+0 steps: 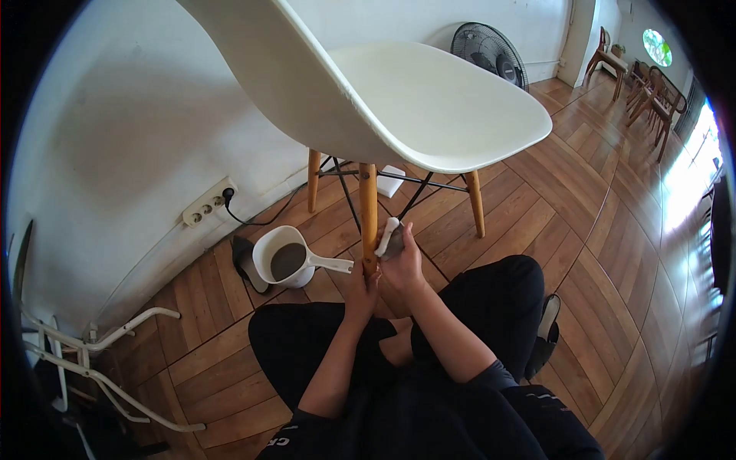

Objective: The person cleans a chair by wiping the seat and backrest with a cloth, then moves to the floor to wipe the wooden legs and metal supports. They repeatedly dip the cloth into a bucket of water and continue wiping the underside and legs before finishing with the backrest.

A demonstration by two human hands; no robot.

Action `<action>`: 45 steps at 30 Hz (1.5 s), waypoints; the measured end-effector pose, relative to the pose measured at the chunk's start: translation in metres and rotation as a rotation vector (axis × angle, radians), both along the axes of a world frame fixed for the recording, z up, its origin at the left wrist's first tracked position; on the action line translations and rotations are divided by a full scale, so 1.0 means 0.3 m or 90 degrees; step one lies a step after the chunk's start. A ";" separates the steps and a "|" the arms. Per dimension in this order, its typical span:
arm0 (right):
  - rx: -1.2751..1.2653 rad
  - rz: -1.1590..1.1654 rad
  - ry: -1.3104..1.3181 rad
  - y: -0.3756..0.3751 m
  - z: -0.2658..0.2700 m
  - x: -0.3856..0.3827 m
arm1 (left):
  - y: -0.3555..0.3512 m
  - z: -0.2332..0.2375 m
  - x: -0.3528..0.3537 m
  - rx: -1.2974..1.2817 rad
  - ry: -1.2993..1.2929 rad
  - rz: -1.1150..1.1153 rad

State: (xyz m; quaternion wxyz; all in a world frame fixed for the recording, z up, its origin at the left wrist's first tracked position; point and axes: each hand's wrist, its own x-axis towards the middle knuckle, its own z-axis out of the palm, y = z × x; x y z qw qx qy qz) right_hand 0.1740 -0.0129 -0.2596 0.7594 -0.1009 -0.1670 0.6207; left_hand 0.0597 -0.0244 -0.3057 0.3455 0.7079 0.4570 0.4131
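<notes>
A white shell chair [445, 107] with wooden legs stands right in front of me. My left hand [363, 291] is closed around the lower end of its nearest wooden leg [369, 207]. In my right hand [405, 264] is a small grey and white pad [391, 238], held against the side of that same leg, a little above my left hand. Just left of the leg stands a white plastic dipper [264, 249] of murky grey water [288, 262], its handle [331, 264] pointing toward my hands.
Behind the dipper lies a dark shoe [247, 264]; another shoe [546, 330] is by my right knee. A power strip [208, 205] with a plugged-in cord is on the wall. White metal legs [115, 337] stick out at left. A black fan [491, 55] stands behind the chair.
</notes>
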 end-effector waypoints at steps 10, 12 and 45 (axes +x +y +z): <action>-0.247 0.020 -0.155 -0.048 0.009 0.061 | -0.006 0.021 -0.010 -0.009 0.022 -0.017; -0.253 0.025 -0.161 -0.018 -0.029 0.072 | 0.000 0.010 -0.009 0.039 0.021 -0.017; -0.208 -0.681 -0.875 0.074 0.231 0.195 | -0.002 -0.009 0.000 0.049 0.025 -0.009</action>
